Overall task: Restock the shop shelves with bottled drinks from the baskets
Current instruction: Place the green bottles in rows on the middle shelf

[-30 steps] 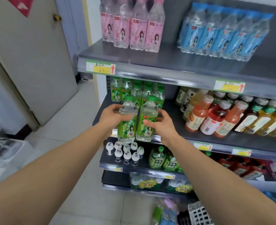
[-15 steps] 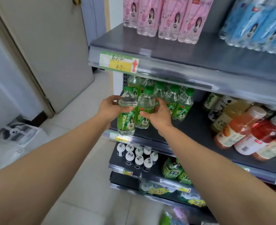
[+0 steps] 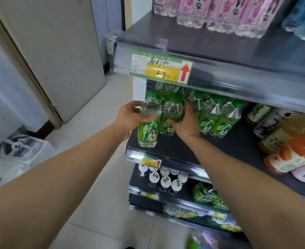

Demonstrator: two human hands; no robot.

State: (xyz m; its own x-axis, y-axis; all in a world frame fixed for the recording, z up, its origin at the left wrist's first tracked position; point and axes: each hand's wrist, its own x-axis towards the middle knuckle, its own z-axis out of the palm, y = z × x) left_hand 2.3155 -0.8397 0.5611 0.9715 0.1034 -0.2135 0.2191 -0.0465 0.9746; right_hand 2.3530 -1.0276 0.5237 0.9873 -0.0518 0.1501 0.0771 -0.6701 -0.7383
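Tiles (image 3: 94,123) and a grey door (image 3: 58,51) lie off to my left. My left hand (image 3: 128,116) wraps one green-label bottle (image 3: 148,132) at the front corner of the middle shelf (image 3: 180,153). Just beside it, my right hand (image 3: 187,123) curls round a second bottle (image 3: 171,112), close against the stocked green row (image 3: 220,119). The rail (image 3: 238,83) above overhangs their caps, and orange drinks (image 3: 295,153) crowd the right.

At frame centre, my left hand (image 3: 130,116) holds one bottle (image 3: 148,131) at the front left corner of the middle shelf (image 3: 175,150). My right hand (image 3: 187,124) holds a second bottle (image 3: 171,112) just right of it. A row of bottles (image 3: 218,119) stands behind and right of them, with juice bottles (image 3: 291,153) far right. The small bottles (image 3: 164,179) sit on the shelf below.
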